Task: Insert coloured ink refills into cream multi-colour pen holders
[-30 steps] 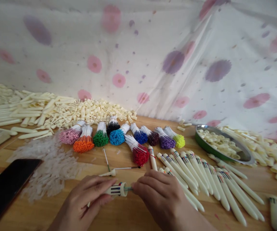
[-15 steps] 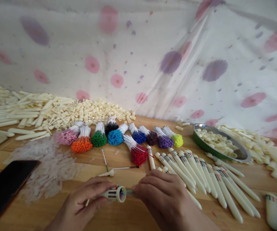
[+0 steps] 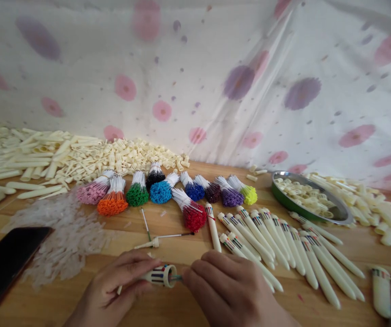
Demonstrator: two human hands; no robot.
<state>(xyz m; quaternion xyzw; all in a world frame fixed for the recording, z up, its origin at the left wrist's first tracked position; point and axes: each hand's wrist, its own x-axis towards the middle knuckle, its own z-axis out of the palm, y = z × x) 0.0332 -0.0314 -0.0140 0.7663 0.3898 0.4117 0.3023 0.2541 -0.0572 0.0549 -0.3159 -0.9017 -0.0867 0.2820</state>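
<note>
My left hand (image 3: pixel 112 287) is closed around a cream pen barrel (image 3: pixel 159 275) with coloured slots, its open end facing right. My right hand (image 3: pixel 231 290) is pinched shut on a thin refill (image 3: pixel 178 277) whose tip sits at the barrel's mouth. Both hands hover low over the wooden table (image 3: pixel 168 227) near its front edge. Just beyond the right hand lies a row of several finished cream pens (image 3: pixel 284 245). Bundles of coloured refills (image 3: pixel 163 193) lie in a row further back.
A black phone (image 3: pixel 5 263) lies at the left beside a heap of clear small parts (image 3: pixel 64 231). Cream barrels and caps (image 3: pixel 73 156) pile along the back left. A green-rimmed metal bowl (image 3: pixel 304 200) of cream parts stands at the right. Two loose refills (image 3: pixel 161 236) lie mid-table.
The refill has gone a little further into the barrel's open end. Both hands stayed nearly in place; the view dipped slightly.
</note>
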